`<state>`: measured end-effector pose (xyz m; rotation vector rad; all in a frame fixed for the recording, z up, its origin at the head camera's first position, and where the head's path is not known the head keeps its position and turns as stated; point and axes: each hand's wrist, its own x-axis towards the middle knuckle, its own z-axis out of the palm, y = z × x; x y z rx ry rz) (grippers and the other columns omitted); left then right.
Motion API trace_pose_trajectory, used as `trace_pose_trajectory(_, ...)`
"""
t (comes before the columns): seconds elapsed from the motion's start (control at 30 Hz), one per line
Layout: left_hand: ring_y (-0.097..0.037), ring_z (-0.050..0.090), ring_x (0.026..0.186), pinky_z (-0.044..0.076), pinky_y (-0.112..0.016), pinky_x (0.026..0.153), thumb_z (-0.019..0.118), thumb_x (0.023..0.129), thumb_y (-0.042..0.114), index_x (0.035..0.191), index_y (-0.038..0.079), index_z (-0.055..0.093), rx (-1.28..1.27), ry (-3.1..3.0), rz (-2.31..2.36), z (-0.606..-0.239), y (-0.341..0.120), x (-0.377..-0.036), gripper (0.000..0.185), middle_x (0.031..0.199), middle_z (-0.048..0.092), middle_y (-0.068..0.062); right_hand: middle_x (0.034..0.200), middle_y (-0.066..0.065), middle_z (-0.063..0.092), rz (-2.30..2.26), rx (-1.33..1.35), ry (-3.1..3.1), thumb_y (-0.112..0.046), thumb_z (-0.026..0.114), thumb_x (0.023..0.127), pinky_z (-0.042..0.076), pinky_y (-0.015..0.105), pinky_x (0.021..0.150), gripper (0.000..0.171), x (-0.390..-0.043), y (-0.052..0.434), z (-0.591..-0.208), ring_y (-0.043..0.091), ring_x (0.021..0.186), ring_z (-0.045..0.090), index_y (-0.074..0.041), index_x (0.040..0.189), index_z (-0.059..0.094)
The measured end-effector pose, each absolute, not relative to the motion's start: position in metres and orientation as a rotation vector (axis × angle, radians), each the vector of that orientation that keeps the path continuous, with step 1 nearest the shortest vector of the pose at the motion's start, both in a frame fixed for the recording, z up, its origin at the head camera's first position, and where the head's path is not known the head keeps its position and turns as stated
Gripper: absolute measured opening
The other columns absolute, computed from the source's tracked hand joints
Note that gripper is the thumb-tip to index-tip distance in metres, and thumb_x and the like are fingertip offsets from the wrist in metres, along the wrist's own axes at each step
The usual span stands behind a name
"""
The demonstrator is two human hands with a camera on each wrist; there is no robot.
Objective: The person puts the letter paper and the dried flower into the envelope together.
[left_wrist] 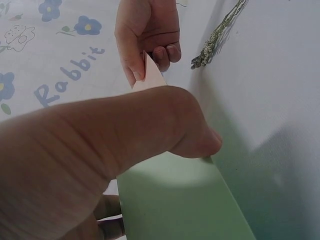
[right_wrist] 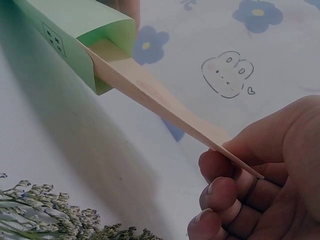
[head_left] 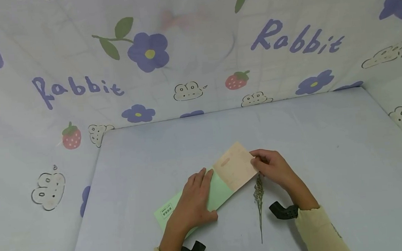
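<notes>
A light green paper sleeve [head_left: 222,191] with a small printed label lies slantwise in the head view. My left hand [head_left: 192,204] grips it, the thumb along the near edge and fingers across the far side. From the sleeve's open end, which gapes in the right wrist view, a beige paper piece [head_left: 236,165] sticks partly out. Its outer end is pinched between the thumb and fingers of my right hand [head_left: 274,167]. In the right wrist view the beige piece [right_wrist: 160,97] narrows toward those fingers. How much of it sits inside the sleeve is hidden.
A dried flower sprig [head_left: 258,193] lies on the pale table surface [head_left: 137,156] just below my right hand, its stem toward me. A printed curtain [head_left: 197,64] with flowers and "Rabbit" lettering rises behind the table and at both sides. Black wrist mounts [head_left: 283,210] sit at both wrists.
</notes>
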<state>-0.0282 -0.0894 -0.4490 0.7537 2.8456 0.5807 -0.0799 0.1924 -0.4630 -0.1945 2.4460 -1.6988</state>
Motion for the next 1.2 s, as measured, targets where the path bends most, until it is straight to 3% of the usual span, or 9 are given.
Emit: trace_pose_trajectory(1.2, -0.036, 0.032, 0.14, 0.032, -0.051, 0.11, 0.078, 0.068, 0.023, 0.157, 0.005, 0.028, 0.746, 2.843, 0.591, -0.4497, -0.0894, -0.0275, 0.104, 0.158, 0.031, -0.019, 0.072, 0.009, 0.055, -1.726, -0.196, 2.42, -0.009, 0.057, 0.1, 0.039, 0.03, 0.048, 0.031, -0.0789, 0.1903, -0.4613, 0.017, 0.058, 0.047, 0.005, 0.127, 0.064)
